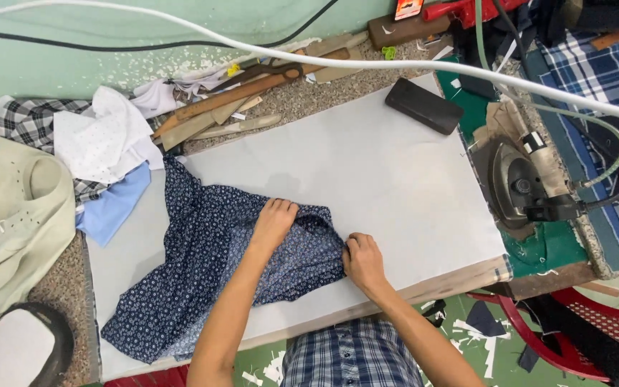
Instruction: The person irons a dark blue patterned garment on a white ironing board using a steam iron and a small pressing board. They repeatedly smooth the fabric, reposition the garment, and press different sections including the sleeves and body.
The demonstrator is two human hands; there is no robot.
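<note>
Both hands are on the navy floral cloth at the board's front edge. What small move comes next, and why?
Probably draw the right hand rightward while the left hand presses flat: the navy floral cloth is bunched and creased between them, and the white pressing board lies bare to the right.
</note>
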